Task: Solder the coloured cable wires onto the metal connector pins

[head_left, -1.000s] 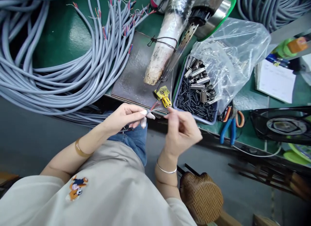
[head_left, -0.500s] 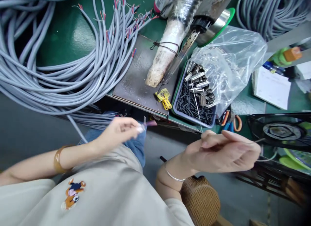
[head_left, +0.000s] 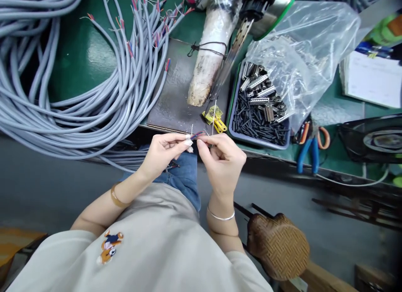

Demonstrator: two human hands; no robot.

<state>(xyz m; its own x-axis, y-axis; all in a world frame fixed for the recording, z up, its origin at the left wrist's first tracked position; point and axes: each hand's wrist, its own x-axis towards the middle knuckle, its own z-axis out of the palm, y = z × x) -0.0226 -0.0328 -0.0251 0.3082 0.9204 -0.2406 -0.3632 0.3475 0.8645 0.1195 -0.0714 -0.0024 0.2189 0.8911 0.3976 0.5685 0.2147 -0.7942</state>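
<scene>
My left hand pinches the stripped end of a grey cable, whose red and blue inner wires stick out past my fingertips. My right hand meets it from the right, fingers closed on those wire ends and on a thin pale strand that rises toward the bench. Both hands hover just in front of the bench edge, above my lap. Right behind them lies a small yellow clip on a dark metal plate.
A big bundle of grey cables covers the left of the green bench. A blue tray of black sleeves and metal connectors sits under a clear plastic bag. Blue and orange pliers lie right; a woven stool stands below.
My right hand swung out to the right drawing a thin strand, then came back to meet the left hand at the wire ends. The view shifted slightly.
</scene>
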